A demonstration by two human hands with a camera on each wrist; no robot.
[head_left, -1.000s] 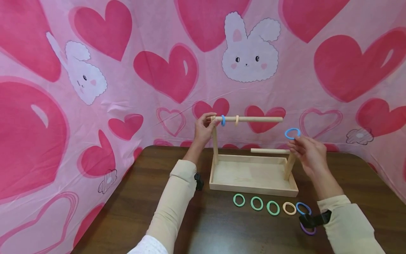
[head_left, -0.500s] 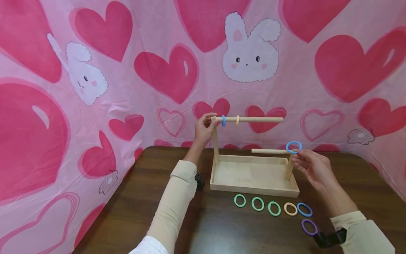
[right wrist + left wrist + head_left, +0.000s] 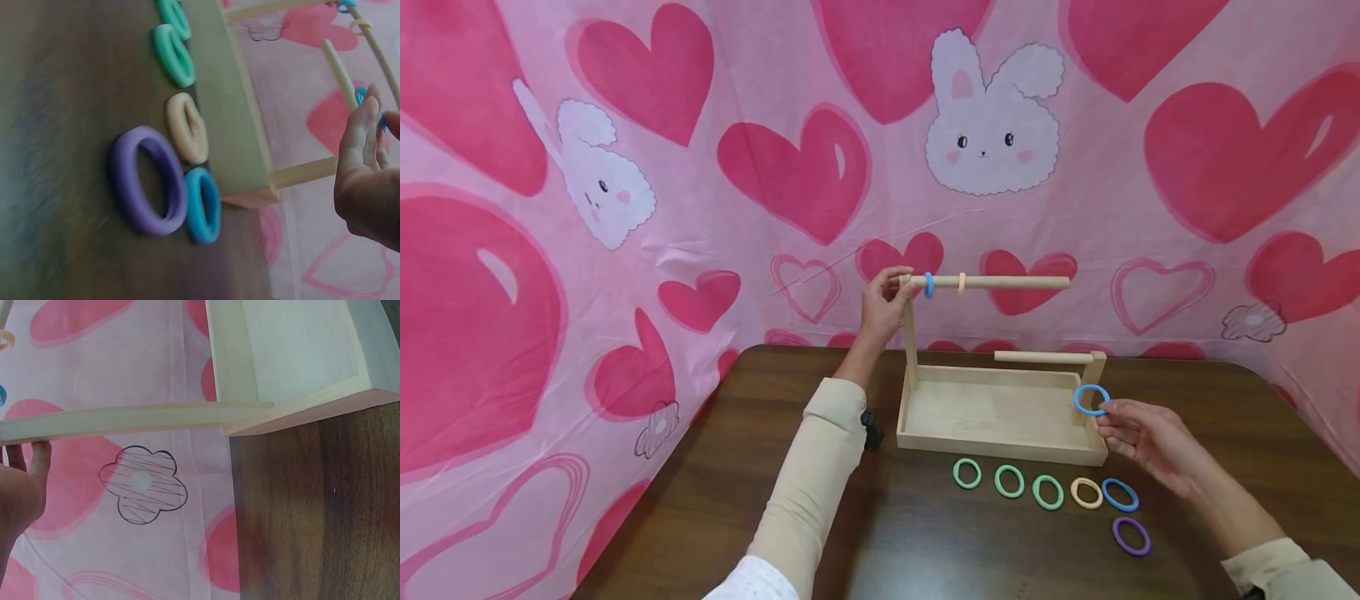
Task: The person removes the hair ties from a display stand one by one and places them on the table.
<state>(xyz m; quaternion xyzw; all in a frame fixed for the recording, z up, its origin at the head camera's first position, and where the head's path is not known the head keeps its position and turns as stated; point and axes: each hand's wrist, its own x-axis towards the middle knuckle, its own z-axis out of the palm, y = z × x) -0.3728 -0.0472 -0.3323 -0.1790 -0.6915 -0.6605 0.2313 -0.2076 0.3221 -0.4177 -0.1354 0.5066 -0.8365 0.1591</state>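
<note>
My left hand (image 3: 883, 304) grips the top of the tall left post (image 3: 910, 346) of a wooden rack, where the upper rod (image 3: 1015, 282) begins. On that rod hang a blue ring (image 3: 928, 285) and, to its right, a peach ring (image 3: 961, 285). My right hand (image 3: 1150, 437) pinches another blue ring (image 3: 1091, 400) between thumb and fingers, in front of the short right post (image 3: 1096, 375). The lower rod (image 3: 1043, 357) above it is bare. In the right wrist view my fingers partly hide the held ring (image 3: 361, 95).
The rack's shallow tray (image 3: 1000, 454) stands on the dark table (image 3: 910, 533). Before it lie several green rings (image 3: 1009, 482), a peach ring (image 3: 1087, 493), a blue ring (image 3: 1121, 495) and a purple ring (image 3: 1131, 537). A pink heart-print cloth (image 3: 880, 167) hangs behind.
My right hand has come down and a little right with the blue ring, from above the lower rod to below it. My left hand has stayed on the post.
</note>
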